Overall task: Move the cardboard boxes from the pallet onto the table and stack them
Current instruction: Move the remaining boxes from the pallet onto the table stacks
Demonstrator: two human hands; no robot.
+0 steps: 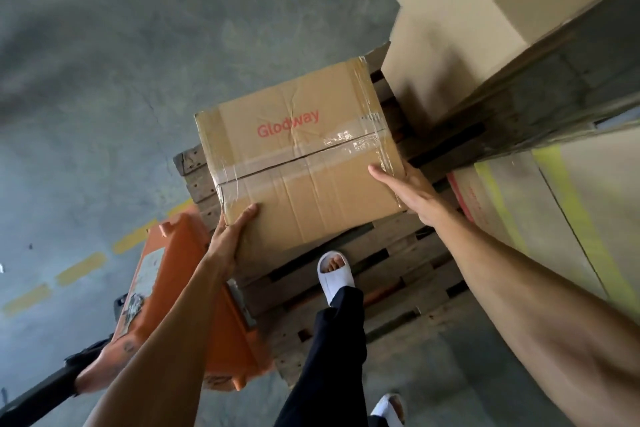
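The cardboard box, taped along its top seam and printed in red, was held just above the pallet, over its far end. Its near left corner was gripped by the left hand, thumb laid on the top face and fingers hidden beneath. The right hand was pressed flat against the box's right side, fingers straight and together.

A sound lift, it was judged, would need the right fingers brought under the bottom edge, so the weight was carried rather than squeezed. One foot was planted on the pallet slats near the box; the gaps there could be caught. The stacked boxes beyond the pallet should be cleared in turning.
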